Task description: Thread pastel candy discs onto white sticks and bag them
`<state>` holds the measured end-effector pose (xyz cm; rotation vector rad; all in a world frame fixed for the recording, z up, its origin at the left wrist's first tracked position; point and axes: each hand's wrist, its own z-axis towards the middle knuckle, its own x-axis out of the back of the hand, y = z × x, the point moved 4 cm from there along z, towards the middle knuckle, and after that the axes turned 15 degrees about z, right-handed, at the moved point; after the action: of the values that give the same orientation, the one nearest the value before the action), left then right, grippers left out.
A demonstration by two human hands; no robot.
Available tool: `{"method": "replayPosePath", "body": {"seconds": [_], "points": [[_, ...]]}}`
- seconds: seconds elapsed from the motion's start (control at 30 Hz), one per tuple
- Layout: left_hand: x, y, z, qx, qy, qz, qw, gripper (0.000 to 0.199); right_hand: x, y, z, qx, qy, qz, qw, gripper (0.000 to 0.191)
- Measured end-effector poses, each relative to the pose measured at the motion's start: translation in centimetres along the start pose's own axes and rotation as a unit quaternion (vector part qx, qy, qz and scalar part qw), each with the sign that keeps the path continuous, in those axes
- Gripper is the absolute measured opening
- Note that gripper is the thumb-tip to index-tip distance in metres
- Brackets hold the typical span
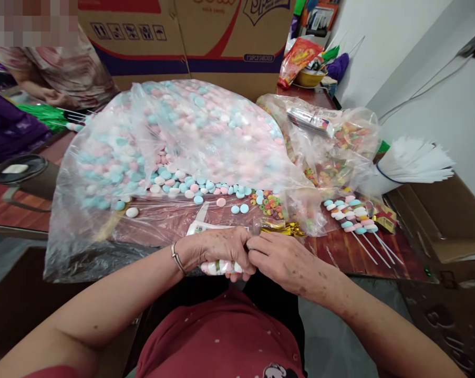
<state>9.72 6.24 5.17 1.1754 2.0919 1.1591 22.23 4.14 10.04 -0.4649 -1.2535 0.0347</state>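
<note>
My left hand (pixel 225 249) is closed around a clear packet of pink and white candies (pixel 218 268), held just off the table's near edge. My right hand (pixel 279 257) meets it at the packet's right end, fingertips pinched together against the left thumb. What the right fingers grip is hidden. Just beyond my hands lie a white printed plastic piece (pixel 206 227) and gold foil ties (pixel 282 228). Loose blue, pink and white round candies (pixel 198 199) spill from a large clear plastic bag (pixel 206 131). Small coloured ring candies (pixel 271 203) lie beside them.
Candy skewers (pixel 350 215) on white sticks lie right, by a small gold box (pixel 384 218). Behind them are a bag of ring candies (pixel 332 147) and a container of white strips (pixel 411 163). A mug (pixel 32 181) stands left; a large carton (pixel 221 63) and another person (pixel 64 63) are behind.
</note>
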Motion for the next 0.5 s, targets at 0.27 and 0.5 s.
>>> {"method": "replayPosePath", "body": {"seconds": [0.27,0.5], "points": [[0.0,-0.3,-0.3,0.021,0.047,-0.032,0.998,0.005,-0.6,-0.1,0.0,-0.049,0.012,0.007,0.999,0.009],[-0.6,-0.7,-0.3,0.032,0.070,-0.098,0.992,0.006,-1.4,0.1,-0.1,-0.114,0.027,-0.005,0.993,0.006]]}}
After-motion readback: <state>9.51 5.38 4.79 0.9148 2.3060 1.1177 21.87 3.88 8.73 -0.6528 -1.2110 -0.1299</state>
